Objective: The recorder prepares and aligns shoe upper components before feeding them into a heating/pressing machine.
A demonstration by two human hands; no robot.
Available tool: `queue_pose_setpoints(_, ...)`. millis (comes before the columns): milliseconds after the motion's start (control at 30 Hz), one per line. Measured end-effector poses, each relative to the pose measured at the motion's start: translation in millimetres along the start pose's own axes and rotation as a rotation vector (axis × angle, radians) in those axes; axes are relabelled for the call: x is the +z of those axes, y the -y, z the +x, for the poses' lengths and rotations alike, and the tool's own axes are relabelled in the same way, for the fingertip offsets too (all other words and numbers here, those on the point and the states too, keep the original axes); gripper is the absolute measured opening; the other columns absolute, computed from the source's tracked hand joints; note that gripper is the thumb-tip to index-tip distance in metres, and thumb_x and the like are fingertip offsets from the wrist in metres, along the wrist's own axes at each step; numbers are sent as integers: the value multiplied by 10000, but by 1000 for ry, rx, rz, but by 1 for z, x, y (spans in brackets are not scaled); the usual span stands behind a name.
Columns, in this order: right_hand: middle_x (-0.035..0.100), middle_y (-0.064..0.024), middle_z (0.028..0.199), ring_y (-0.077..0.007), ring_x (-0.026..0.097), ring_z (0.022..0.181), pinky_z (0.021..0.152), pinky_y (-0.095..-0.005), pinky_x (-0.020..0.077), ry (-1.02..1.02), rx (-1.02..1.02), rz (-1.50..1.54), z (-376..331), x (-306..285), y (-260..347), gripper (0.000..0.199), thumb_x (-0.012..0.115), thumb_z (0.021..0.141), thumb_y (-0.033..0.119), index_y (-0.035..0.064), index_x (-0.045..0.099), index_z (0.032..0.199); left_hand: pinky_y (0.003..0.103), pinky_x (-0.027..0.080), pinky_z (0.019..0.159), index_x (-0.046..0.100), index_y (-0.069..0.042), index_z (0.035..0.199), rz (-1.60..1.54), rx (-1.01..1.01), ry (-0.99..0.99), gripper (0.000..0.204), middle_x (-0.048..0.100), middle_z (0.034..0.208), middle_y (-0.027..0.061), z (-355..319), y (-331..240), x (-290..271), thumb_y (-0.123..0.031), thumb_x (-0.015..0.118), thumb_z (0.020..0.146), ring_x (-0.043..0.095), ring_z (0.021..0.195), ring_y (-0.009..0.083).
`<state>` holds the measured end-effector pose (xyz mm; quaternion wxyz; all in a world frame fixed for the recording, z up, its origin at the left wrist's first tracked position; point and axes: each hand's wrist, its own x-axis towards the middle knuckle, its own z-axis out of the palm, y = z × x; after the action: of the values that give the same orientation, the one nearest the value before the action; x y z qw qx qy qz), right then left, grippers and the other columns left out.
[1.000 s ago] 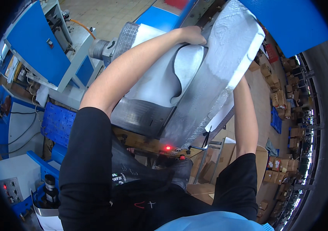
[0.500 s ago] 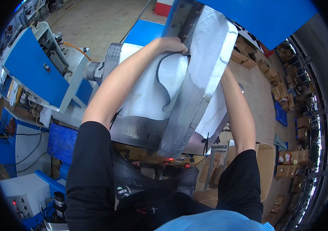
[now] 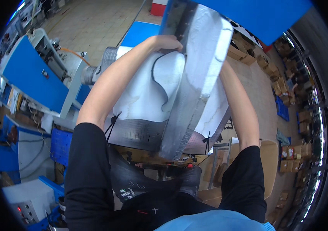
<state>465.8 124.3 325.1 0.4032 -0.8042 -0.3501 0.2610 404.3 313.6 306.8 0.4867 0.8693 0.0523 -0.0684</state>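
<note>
A white sheet [image 3: 133,94] lies over the dark, scuffed bed [image 3: 133,133] of a machine, with a grey-white press arm [image 3: 199,69] across its middle. A thin dark curved band [image 3: 157,82] stands on the sheet, left of that arm. My left hand [image 3: 168,42] is at the sheet's far side, close to the press arm, its fingers curled inward; what they hold, if anything, is hidden. My right forearm [image 3: 239,96] reaches along the other side, and the hand disappears behind the press arm. Black ties [image 3: 112,125] hang at the sheet's near corners.
Blue machine housing [image 3: 245,15] overhangs the far right. Another blue-and-grey machine [image 3: 35,75] stands to the left, near a blue crate [image 3: 61,146]. A cardboard box [image 3: 268,165] is beside my right arm. Stacked cartons [image 3: 293,154] line the right side.
The whole view has shifted slightly left. My left hand sits a little farther from the press arm's edge, and the left tie shows more clearly beside my forearm. My right hand stays hidden.
</note>
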Motion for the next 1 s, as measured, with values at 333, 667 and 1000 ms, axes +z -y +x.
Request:
queue_pose_setpoints(333,628,-150,1169,-221,597,1020,842,-340,483,58,225,-52,54,-20,-39,325,602,868,210,19,668,1124,364,454,891,649,41,1090,243,-27,183,425,637,1102,167,39,7,-6,-283,618,817,584,1035,253)
queue_pose_setpoints(667,655,-154,1079,-238,623,931,781,-353,510,105,208,-125,61,-15,-34,254,619,833,143,-17,701,1012,335,472,858,685,4,1057,395,183,181,334,672,1034,146,80,42,-14,-234,624,831,626,961,252)
queue_pose_setpoints(1000,678,-133,1005,-211,628,882,763,-334,512,137,53,-164,97,-18,-76,243,600,825,128,4,710,1003,333,462,857,698,-18,1034,515,220,288,358,682,1047,137,104,50,-16,-303,613,835,626,947,249)
